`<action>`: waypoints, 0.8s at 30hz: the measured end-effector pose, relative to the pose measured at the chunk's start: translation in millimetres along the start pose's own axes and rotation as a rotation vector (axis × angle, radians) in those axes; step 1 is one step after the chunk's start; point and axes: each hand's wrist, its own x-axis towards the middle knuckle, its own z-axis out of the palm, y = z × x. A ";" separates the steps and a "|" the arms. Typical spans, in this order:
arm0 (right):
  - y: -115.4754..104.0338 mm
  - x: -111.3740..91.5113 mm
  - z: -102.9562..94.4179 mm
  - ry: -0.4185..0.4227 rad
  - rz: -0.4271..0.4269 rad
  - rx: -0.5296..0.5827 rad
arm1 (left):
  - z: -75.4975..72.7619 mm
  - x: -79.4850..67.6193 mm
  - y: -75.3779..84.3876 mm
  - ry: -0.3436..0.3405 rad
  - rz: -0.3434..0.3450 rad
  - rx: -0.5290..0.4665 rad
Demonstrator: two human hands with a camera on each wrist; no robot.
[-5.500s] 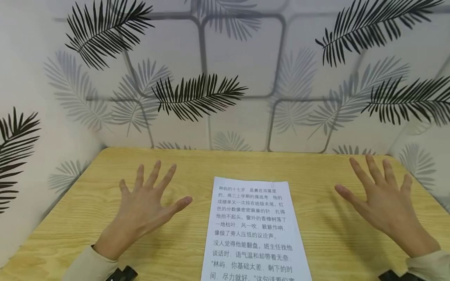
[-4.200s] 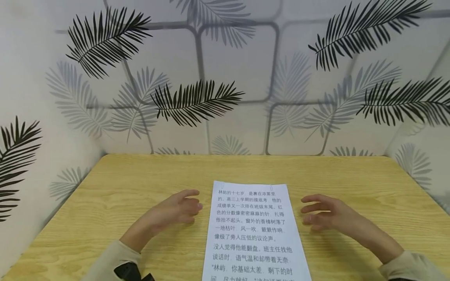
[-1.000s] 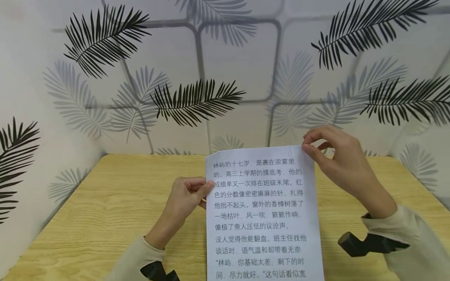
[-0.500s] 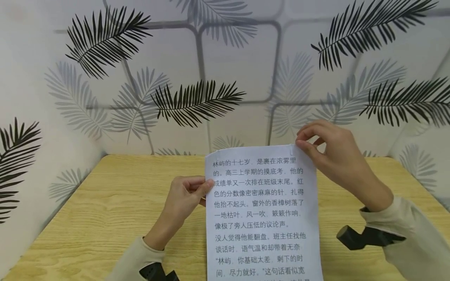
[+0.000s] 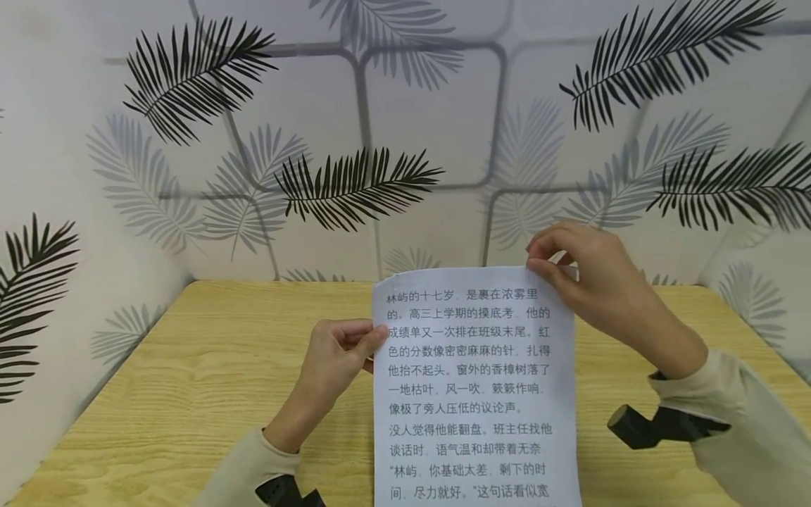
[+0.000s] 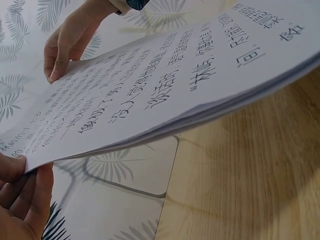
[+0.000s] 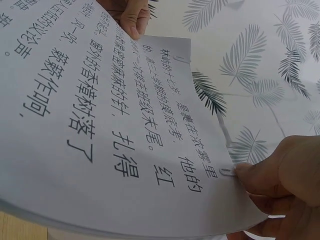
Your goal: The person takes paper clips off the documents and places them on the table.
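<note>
A stack of printed paper point(image 5: 475, 387) is held up, its sheets layered at the edge in the left wrist view. My left hand point(image 5: 338, 359) grips its left edge, thumb on the front and fingers behind. At the top right corner, my right hand point(image 5: 602, 292) pinches a paper clip point(image 7: 227, 172), the thumb tip right on the clip's outer end and the fingers curled behind the edge. A second paper clip point(image 7: 181, 60) sits on the top edge toward the left corner. Near my right fingers the paper's corner bends slightly.
A wood-grain table point(image 5: 209, 380) lies under the paper. Behind and beside it stand pale walls point(image 5: 437, 113) with a leaf pattern. Black wrist straps point(image 5: 671, 426) sit at both beige sleeves point(image 5: 747, 429).
From lying on the table, the paper has been raised by both hands. In the last second my right hand has slid left along the top edge, onto the clip; the left hand stays put.
</note>
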 end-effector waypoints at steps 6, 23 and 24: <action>-2.3 1.3 2.9 -0.046 0.040 -0.009 | 0.1 -0.4 -0.7 -0.001 0.014 -0.002; -5.6 -2.7 11.6 -0.122 0.134 0.011 | -1.4 0.8 -0.2 -0.006 0.006 0.039; -5.3 -3.0 11.5 -0.123 0.140 0.013 | -1.6 1.6 -0.2 -0.009 0.011 0.044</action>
